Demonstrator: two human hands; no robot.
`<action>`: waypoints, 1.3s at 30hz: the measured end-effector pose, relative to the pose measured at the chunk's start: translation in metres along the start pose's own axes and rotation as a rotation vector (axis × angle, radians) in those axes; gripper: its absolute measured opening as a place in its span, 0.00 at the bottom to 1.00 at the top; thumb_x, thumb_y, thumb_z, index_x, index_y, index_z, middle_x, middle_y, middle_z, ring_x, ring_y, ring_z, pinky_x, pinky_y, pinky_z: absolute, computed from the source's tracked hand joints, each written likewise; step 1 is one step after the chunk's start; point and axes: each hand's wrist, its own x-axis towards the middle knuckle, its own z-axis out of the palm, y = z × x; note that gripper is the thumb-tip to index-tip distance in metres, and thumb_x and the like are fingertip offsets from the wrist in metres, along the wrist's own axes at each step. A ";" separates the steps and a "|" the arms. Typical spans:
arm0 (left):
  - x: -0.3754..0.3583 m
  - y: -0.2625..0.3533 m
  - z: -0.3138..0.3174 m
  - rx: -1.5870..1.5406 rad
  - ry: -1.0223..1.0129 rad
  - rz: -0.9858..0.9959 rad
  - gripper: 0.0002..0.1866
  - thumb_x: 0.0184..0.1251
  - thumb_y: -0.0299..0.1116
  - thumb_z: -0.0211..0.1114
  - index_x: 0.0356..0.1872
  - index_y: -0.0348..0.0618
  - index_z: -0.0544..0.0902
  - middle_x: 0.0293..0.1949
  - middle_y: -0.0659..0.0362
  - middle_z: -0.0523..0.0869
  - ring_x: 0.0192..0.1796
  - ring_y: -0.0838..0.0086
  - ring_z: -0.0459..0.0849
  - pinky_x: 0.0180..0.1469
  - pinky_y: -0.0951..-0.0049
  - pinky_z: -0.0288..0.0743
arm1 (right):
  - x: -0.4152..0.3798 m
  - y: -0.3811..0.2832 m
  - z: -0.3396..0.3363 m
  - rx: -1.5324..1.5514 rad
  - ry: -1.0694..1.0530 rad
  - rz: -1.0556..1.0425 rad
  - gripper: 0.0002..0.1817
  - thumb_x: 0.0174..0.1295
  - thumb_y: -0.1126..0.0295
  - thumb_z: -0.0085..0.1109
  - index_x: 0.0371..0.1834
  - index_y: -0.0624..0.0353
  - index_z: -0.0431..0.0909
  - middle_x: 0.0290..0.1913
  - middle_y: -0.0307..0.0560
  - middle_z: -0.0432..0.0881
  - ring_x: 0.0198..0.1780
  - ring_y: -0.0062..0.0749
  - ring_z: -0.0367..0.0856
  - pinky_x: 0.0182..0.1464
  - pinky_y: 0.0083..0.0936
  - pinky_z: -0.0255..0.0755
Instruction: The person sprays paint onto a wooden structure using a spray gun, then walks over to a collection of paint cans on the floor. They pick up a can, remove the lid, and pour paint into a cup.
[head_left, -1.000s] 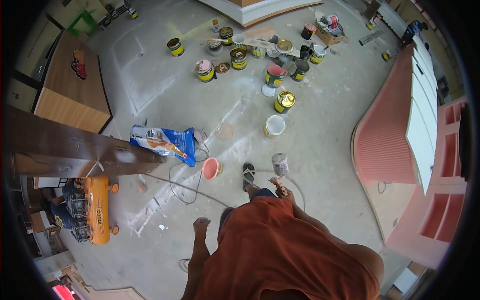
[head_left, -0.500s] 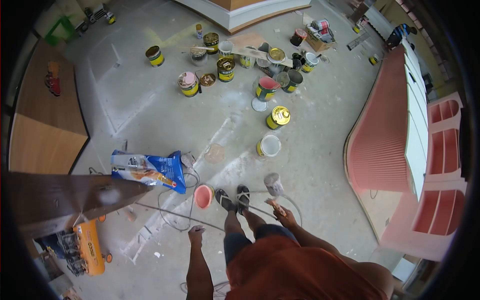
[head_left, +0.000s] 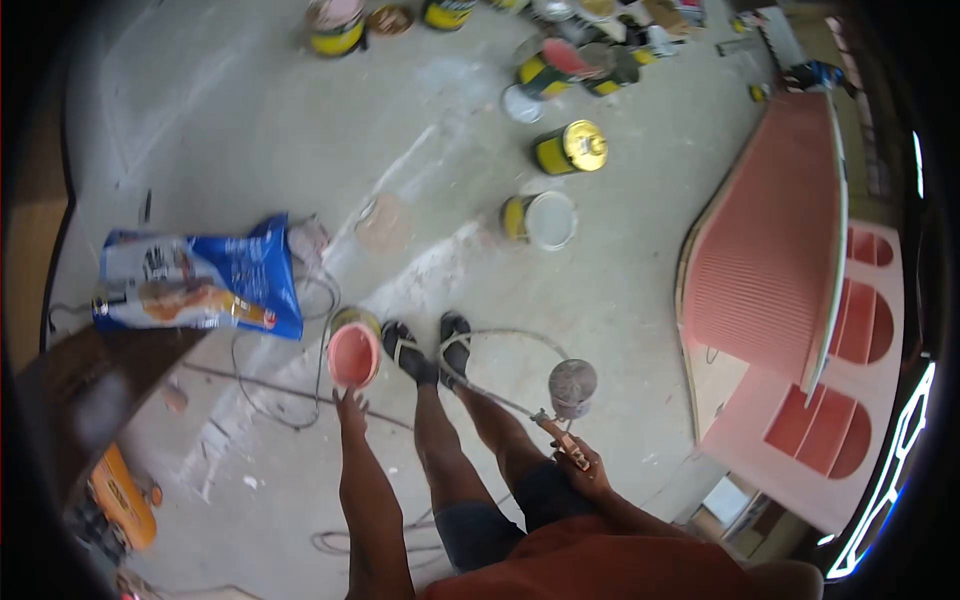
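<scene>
My right hand (head_left: 585,470) is closed round the handle of a paint spray gun (head_left: 560,438). A round, grey, paint-stained cup (head_left: 573,385) sits at the gun's front end, and a thin hose (head_left: 500,393) loops from it past my feet. My left hand (head_left: 350,410) reaches down with fingers extended, fingertips right at the near rim of a paint can (head_left: 353,357) with a pink inside. That can stands on the floor beside my left sandal (head_left: 408,352).
A blue and white bag (head_left: 200,280) lies at the left, near a brown post (head_left: 120,380) and an orange compressor (head_left: 122,500). Ahead are an open can (head_left: 550,220), a gold-lidded can (head_left: 572,148) and more cans. A pink curved counter (head_left: 765,260) stands at right.
My left hand has moved forward to the pink can's rim, its fingers uncurling. My right hand still grips the spray gun. The view has shifted closer to the floor.
</scene>
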 end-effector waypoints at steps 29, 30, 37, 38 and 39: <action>0.011 0.072 0.023 0.604 0.200 0.432 0.22 0.71 0.35 0.47 0.61 0.39 0.76 0.53 0.41 0.85 0.46 0.51 0.88 0.40 0.56 0.85 | 0.054 -0.126 0.043 0.183 0.213 -0.036 0.17 0.70 0.73 0.60 0.60 0.64 0.78 0.44 0.41 0.84 0.39 0.22 0.81 0.39 0.24 0.78; -0.020 0.096 0.040 0.581 0.223 0.345 0.22 0.70 0.34 0.48 0.61 0.39 0.77 0.53 0.40 0.85 0.46 0.49 0.89 0.40 0.55 0.86 | 0.057 -0.135 0.043 0.207 0.230 -0.064 0.18 0.70 0.73 0.59 0.62 0.64 0.77 0.45 0.42 0.84 0.39 0.23 0.81 0.40 0.24 0.78; -0.095 0.200 0.125 0.511 0.222 0.271 0.26 0.61 0.25 0.50 0.63 0.43 0.76 0.48 0.45 0.86 0.41 0.55 0.90 0.32 0.60 0.87 | 0.105 -0.253 0.028 0.249 0.317 -0.234 0.14 0.70 0.73 0.57 0.56 0.67 0.77 0.47 0.50 0.84 0.41 0.30 0.83 0.43 0.29 0.79; -0.102 0.215 0.143 0.461 0.183 0.299 0.26 0.60 0.25 0.50 0.63 0.43 0.76 0.48 0.44 0.86 0.42 0.55 0.90 0.32 0.60 0.87 | 0.121 -0.266 0.026 0.263 0.304 -0.230 0.14 0.70 0.73 0.57 0.56 0.67 0.77 0.47 0.50 0.84 0.41 0.30 0.83 0.43 0.29 0.79; -0.106 0.233 0.162 0.414 0.144 0.324 0.26 0.60 0.25 0.50 0.63 0.43 0.76 0.48 0.44 0.86 0.42 0.55 0.90 0.33 0.59 0.87 | 0.141 -0.275 0.026 0.308 0.335 -0.251 0.14 0.70 0.73 0.58 0.56 0.66 0.78 0.45 0.47 0.83 0.40 0.28 0.82 0.43 0.28 0.78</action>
